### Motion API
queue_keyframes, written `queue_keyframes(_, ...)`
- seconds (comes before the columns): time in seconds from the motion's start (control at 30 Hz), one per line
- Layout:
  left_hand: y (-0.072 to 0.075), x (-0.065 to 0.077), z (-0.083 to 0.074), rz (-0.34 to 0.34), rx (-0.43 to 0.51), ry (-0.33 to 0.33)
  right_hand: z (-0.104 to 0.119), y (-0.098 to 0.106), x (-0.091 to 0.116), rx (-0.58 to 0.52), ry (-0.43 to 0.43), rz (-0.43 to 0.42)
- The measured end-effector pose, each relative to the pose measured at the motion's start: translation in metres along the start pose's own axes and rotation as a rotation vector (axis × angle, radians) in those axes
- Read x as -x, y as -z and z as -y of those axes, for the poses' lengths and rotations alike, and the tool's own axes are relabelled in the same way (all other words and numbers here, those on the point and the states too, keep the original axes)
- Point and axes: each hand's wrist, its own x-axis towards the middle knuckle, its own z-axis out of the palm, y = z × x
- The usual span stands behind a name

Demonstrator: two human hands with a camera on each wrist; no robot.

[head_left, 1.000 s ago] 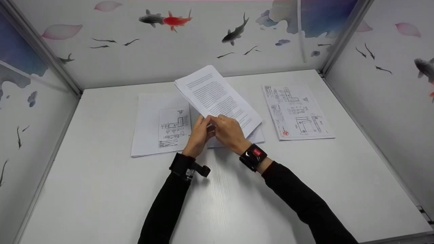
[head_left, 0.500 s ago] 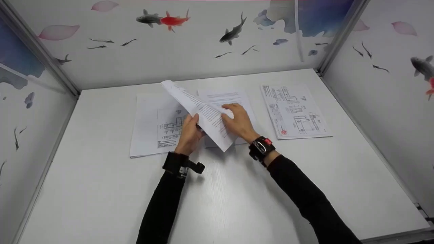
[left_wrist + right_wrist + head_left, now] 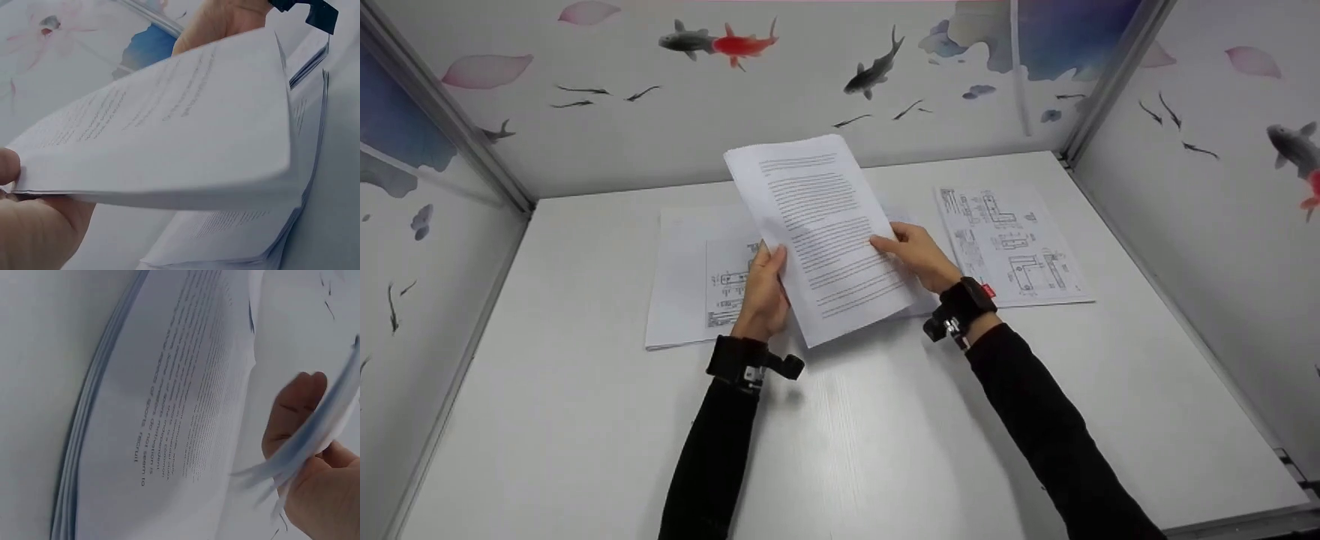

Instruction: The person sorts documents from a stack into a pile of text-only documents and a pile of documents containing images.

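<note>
Both hands hold a stapled-looking bundle of printed paper (image 3: 832,232) above the table, its text side up. My left hand (image 3: 765,296) grips the left edge, thumb on top and fingers beneath. At the right edge, my right hand (image 3: 919,255) pinches the sheets with the thumb on top; its other fingers are partly hidden. The bundle bows slightly and its loose edge hangs free in the left wrist view. Below it lies another printed paper stack (image 3: 163,410), mostly covered in the head view.
A stack with a technical drawing (image 3: 682,285) lies at the left, partly behind the left hand. Another drawing stack (image 3: 1016,247) lies at the right. The white table (image 3: 840,435) is enclosed by panels (image 3: 802,97) printed with fish at the back and sides.
The hands have moved apart to opposite edges of the bundle. Half a second ago it was folded over and tilted; now it is spread flatter with its text facing up.
</note>
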Motion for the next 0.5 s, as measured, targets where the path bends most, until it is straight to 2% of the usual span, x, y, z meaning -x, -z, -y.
queue_keyframes(0.07,0.002,-0.001,0.0,-0.022,-0.074,0.0,-0.002,0.003,-0.001,-0.053,0.036,-0.036)
queue_keyframes(0.27,0.004,-0.003,0.006,-0.055,-0.272,-0.024,-0.007,0.005,0.001,-0.116,0.145,-0.123)
queue_keyframes(0.37,0.002,-0.003,0.009,-0.065,-0.403,-0.039,-0.006,0.005,0.001,-0.144,0.17,-0.17)
queue_keyframes(0.5,0.002,-0.002,0.012,-0.064,-0.611,-0.015,-0.007,0.007,0.001,-0.126,0.155,-0.243)
